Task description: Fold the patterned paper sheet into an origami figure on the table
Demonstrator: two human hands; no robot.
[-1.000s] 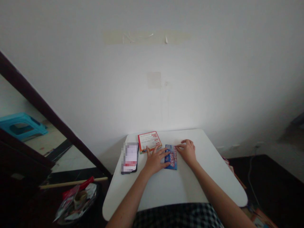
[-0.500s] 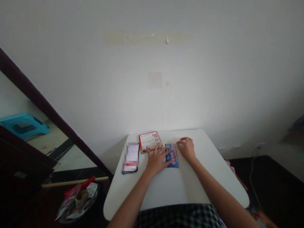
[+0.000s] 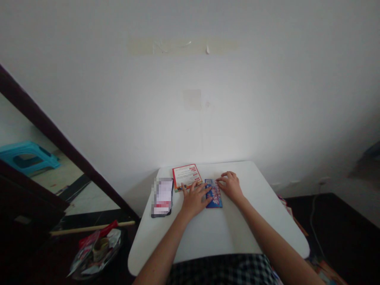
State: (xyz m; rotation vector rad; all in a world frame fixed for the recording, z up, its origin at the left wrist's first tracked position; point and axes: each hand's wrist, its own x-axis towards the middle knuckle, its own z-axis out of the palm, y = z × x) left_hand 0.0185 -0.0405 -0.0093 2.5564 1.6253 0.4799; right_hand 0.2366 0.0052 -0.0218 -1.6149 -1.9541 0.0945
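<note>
A small blue card [image 3: 216, 200] with red and white lettering lies flat on the white table [image 3: 213, 233]. My left hand [image 3: 192, 200] rests with spread fingers, its thumb and fingertips over the card's left side. Some of its other fingertips reach the lower edge of a red-bordered printed sheet [image 3: 186, 175] behind. At the blue card's upper right edge, my right hand [image 3: 231, 187] has its fingers bent and its fingertips closed on that edge. The fingertips hide that corner of the card.
A phone [image 3: 162, 198] with a blurred screen lies left of my left hand. A white wall [image 3: 267, 99] stands right behind the table. On the floor at left are a bin [image 3: 97, 253] with rubbish and, beyond, a blue stool [image 3: 28, 156].
My right hand has moved slightly left, from beside the blue card onto its upper right edge. The left hand stays spread in nearly the same place.
</note>
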